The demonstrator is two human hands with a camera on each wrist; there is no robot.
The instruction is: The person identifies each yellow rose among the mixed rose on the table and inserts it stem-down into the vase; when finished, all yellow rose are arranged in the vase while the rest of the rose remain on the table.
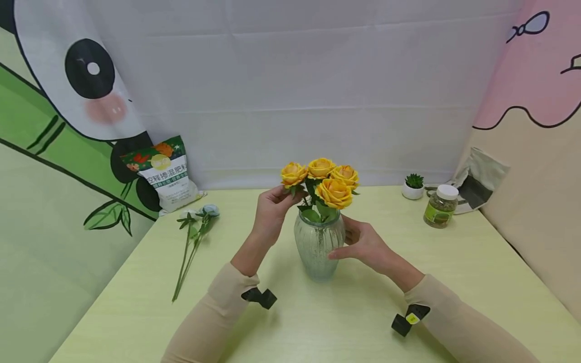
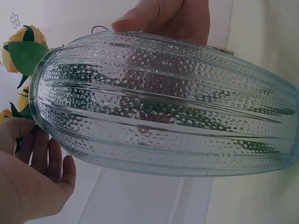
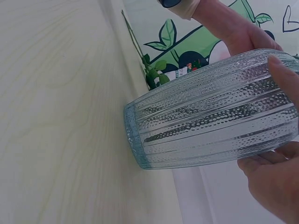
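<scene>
A ribbed, dimpled clear glass vase stands upright on the table, holding several yellow roses with green leaves. My left hand is at the vase's mouth, pinching the stem just under the leftmost rose. In the left wrist view the fingers of that left hand meet beside the glass rim. Round the right side of the vase curls my right hand, its thumb across the front and its fingers behind. The right wrist view shows the right hand on both sides of the glass.
On the left of the table lie pale blue and white flowers with long stems. A printed bag leans at the back left. At the back right are a small potted succulent, a jar with a white lid and a grey pouch.
</scene>
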